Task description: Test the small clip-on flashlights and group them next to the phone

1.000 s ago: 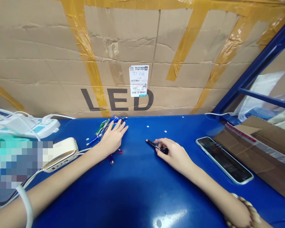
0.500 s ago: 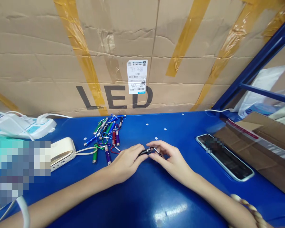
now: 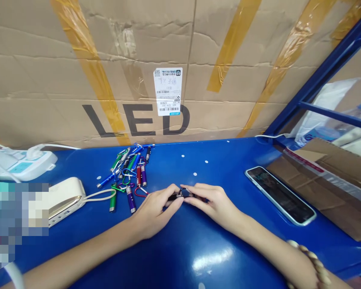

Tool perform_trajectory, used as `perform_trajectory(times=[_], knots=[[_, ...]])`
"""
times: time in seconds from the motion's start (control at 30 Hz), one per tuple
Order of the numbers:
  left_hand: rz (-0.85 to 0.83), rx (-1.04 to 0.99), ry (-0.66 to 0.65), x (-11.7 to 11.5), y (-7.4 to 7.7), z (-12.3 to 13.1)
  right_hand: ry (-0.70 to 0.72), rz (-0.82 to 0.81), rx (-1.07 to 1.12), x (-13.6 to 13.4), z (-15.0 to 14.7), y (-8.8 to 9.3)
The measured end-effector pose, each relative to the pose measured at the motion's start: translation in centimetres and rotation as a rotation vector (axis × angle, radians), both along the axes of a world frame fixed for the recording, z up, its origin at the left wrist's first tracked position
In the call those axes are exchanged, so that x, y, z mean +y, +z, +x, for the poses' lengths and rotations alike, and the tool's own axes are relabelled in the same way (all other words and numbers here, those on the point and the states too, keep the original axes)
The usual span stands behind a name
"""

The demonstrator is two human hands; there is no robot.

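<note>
My left hand (image 3: 158,208) is closed around a small black keychain flashlight (image 3: 172,197), most of it hidden by the fingers. From its end a dark carabiner clip (image 3: 183,191) loops toward my right hand (image 3: 219,202), whose thumb and fingertips pinch the clip. The fingertips of both hands almost meet just above the blue table (image 3: 168,257). Beyond my left hand lies a loose pile of similar flashlights in several colours, among them a purple one (image 3: 131,200), a green one (image 3: 112,203) and a red one (image 3: 138,176), with clips attached.
At the left are a cream power bank (image 3: 66,196) with a loop strap and a white power strip (image 3: 37,166) with plugs and cables. A phone (image 3: 281,194) lies at the right beside a flattened cardboard piece (image 3: 327,188). A large cardboard box (image 3: 132,76) stands behind.
My right hand has moved closer to my left, and its fingers now cover more of the clip. The black flashlight lies flatter between the hands. The camera view has shifted slightly.
</note>
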State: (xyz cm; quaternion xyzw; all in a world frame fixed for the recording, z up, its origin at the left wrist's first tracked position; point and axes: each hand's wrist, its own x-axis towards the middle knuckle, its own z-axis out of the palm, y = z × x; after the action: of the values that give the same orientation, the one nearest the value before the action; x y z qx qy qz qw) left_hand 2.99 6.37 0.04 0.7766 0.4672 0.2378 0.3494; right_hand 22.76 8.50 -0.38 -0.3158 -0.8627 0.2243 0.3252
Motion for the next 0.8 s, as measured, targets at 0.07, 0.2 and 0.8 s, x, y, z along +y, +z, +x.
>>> perform_trajectory(times=[0.07, 0.2, 0.8], knots=[[0.014, 0.000, 0.029, 0.06, -0.21, -0.01, 0.031, -0.008, -0.044, -0.25, -0.10, 0.01], [0.047, 0.023, 0.081, 0.18, -0.56, 0.08, 0.004, -0.007, -0.132, -0.69, -0.31, 0.16], [0.001, -0.056, 0.130, 0.15, -0.05, 0.12, -0.018, 0.107, -0.060, -0.42, 0.12, 0.24]])
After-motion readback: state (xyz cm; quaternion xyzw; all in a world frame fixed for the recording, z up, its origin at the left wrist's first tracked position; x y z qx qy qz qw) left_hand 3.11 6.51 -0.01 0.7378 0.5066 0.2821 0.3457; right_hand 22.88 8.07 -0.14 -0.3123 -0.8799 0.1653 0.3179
